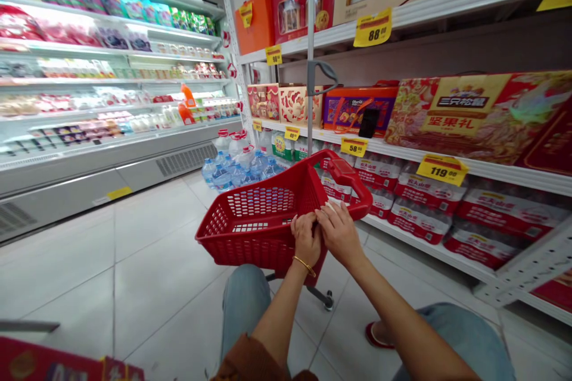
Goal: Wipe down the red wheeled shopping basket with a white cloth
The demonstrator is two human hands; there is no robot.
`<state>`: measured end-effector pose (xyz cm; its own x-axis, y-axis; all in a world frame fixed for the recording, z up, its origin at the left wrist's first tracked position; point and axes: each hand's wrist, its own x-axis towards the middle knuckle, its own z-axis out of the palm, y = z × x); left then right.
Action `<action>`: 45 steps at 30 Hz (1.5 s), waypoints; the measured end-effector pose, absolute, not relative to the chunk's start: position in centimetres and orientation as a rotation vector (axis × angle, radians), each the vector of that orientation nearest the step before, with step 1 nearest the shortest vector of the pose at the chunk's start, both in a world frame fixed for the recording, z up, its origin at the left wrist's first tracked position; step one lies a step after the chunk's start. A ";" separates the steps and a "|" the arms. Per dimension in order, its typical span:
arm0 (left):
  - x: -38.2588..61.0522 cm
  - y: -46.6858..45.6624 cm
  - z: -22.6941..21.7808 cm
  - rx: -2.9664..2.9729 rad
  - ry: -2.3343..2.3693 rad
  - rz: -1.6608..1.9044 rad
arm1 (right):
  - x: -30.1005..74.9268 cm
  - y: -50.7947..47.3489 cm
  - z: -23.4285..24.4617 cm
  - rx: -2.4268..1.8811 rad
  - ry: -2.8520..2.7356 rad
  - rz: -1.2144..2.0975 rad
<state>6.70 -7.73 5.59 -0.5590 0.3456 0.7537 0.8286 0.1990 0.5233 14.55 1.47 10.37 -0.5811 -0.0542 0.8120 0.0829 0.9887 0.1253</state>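
Note:
A red plastic shopping basket (pixel 250 214) on wheels stands tilted in front of me in a store aisle, its grey pull handle (pixel 311 71) rising straight up. My left hand (pixel 306 239), with a gold bangle at the wrist, is curled over the basket's near rim. My right hand (pixel 339 231) rests beside it on the same rim, fingers bent over the edge near the red carry handle (pixel 353 181). The two hands touch each other. The basket looks empty through its mesh.
White shelves (pixel 447 161) on the right hold gift boxes above and shrink-wrapped water packs (pixel 424 214) below, with yellow price tags. Large water bottles (pixel 232 166) stand on the floor ahead. A lit chiller (pixel 102 83) runs along the left. Pale tiled floor lies between.

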 end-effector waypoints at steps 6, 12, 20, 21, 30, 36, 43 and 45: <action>7.0 -8.2 6.1 -1.114 -2.014 -1.321 | 15.7 3.5 10.8 0.015 -2.205 -0.291; 7.0 -7.9 6.3 -1.127 -2.041 -1.341 | 16.7 5.9 12.9 -0.030 -2.177 -0.265; 7.1 -7.9 6.5 -1.132 -2.023 -1.379 | 17.4 7.3 14.0 -0.083 -2.211 -0.176; 7.1 -7.9 6.5 -1.128 -2.019 -1.375 | 17.4 7.1 14.1 -0.090 -2.206 -0.177; 6.7 -8.9 6.8 -1.110 -2.015 -1.392 | 17.3 4.9 13.8 -0.151 -2.183 -0.132; 6.6 -10.0 7.1 -1.058 -2.007 -1.393 | 17.5 2.7 13.6 -0.153 -2.184 -0.161; 7.0 -10.7 7.7 -1.067 -2.002 -1.332 | 18.2 2.4 13.2 -0.073 -2.247 -0.277; 7.3 -10.8 8.0 -1.074 -2.029 -1.288 | 18.4 2.9 13.2 -0.030 -2.290 -0.310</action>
